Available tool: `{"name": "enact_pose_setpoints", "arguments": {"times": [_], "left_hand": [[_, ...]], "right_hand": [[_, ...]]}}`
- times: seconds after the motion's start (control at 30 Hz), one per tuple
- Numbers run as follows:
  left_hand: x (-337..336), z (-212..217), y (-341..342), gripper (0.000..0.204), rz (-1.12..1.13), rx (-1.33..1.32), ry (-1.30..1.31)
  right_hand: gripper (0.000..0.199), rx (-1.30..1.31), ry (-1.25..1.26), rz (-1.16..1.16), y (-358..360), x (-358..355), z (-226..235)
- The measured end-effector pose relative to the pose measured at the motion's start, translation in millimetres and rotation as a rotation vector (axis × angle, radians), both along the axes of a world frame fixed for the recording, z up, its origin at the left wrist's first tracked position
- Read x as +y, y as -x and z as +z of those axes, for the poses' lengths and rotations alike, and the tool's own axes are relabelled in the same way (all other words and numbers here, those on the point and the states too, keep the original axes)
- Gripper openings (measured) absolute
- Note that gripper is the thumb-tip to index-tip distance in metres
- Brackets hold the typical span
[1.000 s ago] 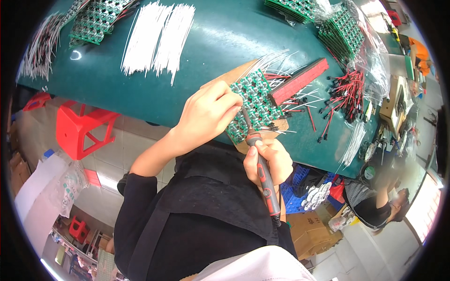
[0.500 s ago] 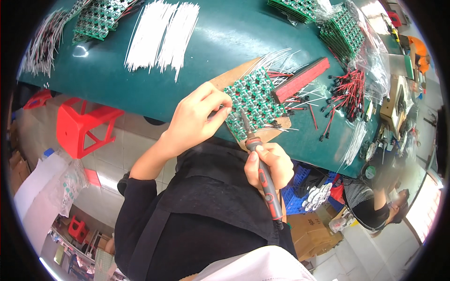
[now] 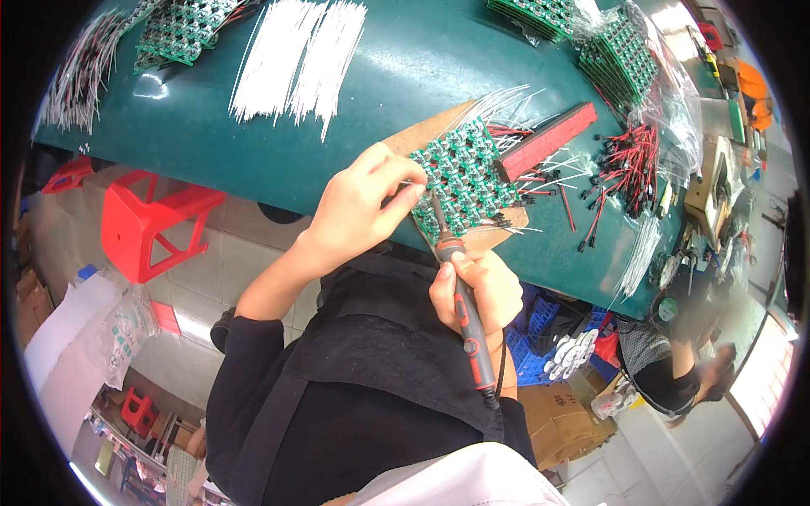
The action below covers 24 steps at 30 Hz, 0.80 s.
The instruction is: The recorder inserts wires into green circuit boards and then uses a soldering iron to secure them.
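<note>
A panel of small green circuit boards [image 3: 464, 179] rests on a brown board [image 3: 424, 132] at the table's near edge. My left hand [image 3: 359, 201] is at the panel's left edge, thumb and forefinger pinched together; what lies between them is too small to make out. In my right hand [image 3: 489, 291] is a grey and red soldering iron [image 3: 474, 346], its tip pointing up onto the left part of the panel, close to my left fingertips. Across the panel's right edge lies a red-topped dark bar [image 3: 548, 142]. White, red and black wires stick out from under the panel.
Two bundles of white wires [image 3: 295, 63] lie farther back. Stacked green panels [image 3: 620, 63] stand at the back right, near red and black wires with connectors [image 3: 629, 169]. More panels [image 3: 181, 29] are at the far left. A red stool [image 3: 152, 223] stands left; another person [image 3: 675, 363] is at right.
The soldering iron's handle and my right hand have shifted a little left, with the tip still over the panel's left part. My left hand stays pinched at the panel's edge.
</note>
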<state>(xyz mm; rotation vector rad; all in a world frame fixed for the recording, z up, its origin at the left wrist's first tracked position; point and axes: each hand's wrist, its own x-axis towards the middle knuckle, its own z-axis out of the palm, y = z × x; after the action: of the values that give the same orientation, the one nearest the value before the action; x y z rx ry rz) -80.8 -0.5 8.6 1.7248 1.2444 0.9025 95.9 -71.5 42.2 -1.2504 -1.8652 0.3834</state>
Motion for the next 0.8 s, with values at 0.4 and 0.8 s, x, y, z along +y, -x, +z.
{"name": "enact_pose_setpoints", "arguments": {"times": [0.4, 0.8], "left_hand": [[-7, -4, 17, 0.011, -0.081, -0.009, 0.042], [-8, -10, 16, 0.013, -0.058, 0.05, -0.04]], "right_hand": [[0.015, 0.037, -0.022, 0.029, 7, -9, -4], [0.017, -0.046, -0.035, 0.086, 14, -11, -2]]}}
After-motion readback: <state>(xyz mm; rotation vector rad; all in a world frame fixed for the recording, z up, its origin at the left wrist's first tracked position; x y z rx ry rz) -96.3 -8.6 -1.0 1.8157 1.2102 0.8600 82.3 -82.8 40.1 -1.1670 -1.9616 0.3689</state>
